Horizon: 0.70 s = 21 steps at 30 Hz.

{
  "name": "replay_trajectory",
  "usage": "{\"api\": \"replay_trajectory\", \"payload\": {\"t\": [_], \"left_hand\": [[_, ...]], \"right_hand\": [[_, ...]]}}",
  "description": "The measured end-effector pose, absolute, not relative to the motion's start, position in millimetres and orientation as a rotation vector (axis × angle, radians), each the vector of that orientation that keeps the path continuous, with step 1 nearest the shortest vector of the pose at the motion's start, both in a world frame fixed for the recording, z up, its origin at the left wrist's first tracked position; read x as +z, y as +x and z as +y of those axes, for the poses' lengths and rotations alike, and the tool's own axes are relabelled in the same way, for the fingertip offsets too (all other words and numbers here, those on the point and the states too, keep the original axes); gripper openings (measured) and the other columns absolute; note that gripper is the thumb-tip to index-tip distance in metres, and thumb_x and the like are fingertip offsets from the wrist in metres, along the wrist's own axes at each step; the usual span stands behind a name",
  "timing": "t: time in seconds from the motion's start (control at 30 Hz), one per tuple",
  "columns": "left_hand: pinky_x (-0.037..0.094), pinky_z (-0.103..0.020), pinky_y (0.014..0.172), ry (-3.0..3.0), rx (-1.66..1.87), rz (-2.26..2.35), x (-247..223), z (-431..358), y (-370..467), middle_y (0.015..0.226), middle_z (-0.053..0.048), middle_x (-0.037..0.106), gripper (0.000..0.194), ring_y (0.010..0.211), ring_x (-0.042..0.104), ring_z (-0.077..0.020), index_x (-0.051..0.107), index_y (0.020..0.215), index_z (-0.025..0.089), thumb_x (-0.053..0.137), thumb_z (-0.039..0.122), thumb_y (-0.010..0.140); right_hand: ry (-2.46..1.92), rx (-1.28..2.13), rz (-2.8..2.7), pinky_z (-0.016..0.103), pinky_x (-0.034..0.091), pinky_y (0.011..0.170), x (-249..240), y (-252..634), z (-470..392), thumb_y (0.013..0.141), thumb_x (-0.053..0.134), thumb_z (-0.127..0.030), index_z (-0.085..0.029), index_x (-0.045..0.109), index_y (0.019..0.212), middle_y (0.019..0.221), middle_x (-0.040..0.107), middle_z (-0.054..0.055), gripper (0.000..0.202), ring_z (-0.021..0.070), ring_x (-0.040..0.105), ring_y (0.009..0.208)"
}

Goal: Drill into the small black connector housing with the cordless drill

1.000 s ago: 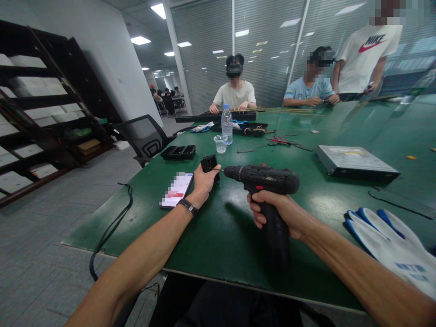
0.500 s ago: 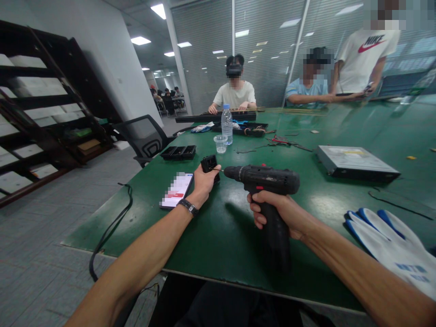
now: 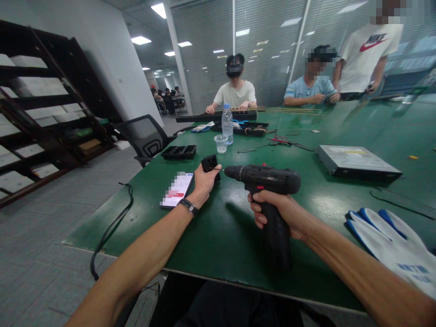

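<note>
My right hand [image 3: 272, 210] is wrapped round the handle of a black cordless drill [image 3: 272, 178], which points left. A thin bit [image 3: 222, 170] sticks out of its chuck and reaches the side of a small black plastic part [image 3: 210, 162]. That part is gripped by my left hand [image 3: 205, 182], with the thumb close to the bit. Whether the bit sits in a screw or a hole is too small to tell. Just left of my left hand lies a phone [image 3: 177, 190] with its screen lit.
A green table [image 3: 218, 245] carries a black compartment tray [image 3: 179, 152], a plastic cup [image 3: 221, 143], a water bottle [image 3: 227, 125], a metal disc drive [image 3: 357, 162], wires [image 3: 286, 141] and white-blue gloves [image 3: 391, 250]. Several people are across it. An office chair [image 3: 145, 136] stands left.
Both my hands, the drill and the black part hold nearly the same pose. Across the table, the person in light blue has drawn their hands in, apart from the standing person.
</note>
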<state>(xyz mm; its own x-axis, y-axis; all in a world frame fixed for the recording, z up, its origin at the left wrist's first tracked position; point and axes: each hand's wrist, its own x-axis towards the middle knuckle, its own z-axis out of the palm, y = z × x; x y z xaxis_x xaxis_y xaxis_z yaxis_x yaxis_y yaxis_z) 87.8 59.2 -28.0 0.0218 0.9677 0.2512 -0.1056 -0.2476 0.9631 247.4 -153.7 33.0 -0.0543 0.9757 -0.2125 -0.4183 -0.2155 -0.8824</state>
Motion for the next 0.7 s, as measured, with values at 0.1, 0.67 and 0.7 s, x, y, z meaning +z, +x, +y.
{"api": "replay_trajectory", "payload": {"t": [0.1,0.67,0.7], "left_hand": [[0.054,-0.033,0.081,1.328,1.412,0.983,-27.9,59.1,87.5,0.096,-0.007,0.076,0.045,0.085,0.067,-0.0198,0.075,0.101,0.016,0.093,0.041,0.068],[0.054,-0.032,0.079,1.323,1.403,0.982,-27.7,58.8,86.9,0.096,-0.006,0.076,0.046,0.084,0.067,-0.0192,0.075,0.102,0.016,0.092,0.041,0.068],[0.054,-0.032,0.08,1.321,1.406,0.979,-28.2,59.2,86.9,0.096,-0.006,0.076,0.045,0.084,0.067,-0.0193,0.075,0.102,0.016,0.093,0.041,0.068]], "right_hand": [[-1.023,1.548,-0.769,0.03,0.052,0.052,33.0,247.4,-153.3,0.078,0.08,-0.03,-0.017,0.069,0.082,0.067,0.057,-0.003,0.017,0.0121,0.052,0.05],[-1.012,1.548,-0.771,0.03,0.052,0.052,32.3,248.0,-153.7,0.078,0.08,-0.03,-0.017,0.07,0.082,0.067,0.057,-0.003,0.017,0.012,0.052,0.05],[-1.012,1.546,-0.775,0.03,0.052,0.052,32.6,248.0,-154.0,0.078,0.08,-0.03,-0.017,0.07,0.082,0.067,0.057,-0.003,0.018,0.0121,0.052,0.05]]}}
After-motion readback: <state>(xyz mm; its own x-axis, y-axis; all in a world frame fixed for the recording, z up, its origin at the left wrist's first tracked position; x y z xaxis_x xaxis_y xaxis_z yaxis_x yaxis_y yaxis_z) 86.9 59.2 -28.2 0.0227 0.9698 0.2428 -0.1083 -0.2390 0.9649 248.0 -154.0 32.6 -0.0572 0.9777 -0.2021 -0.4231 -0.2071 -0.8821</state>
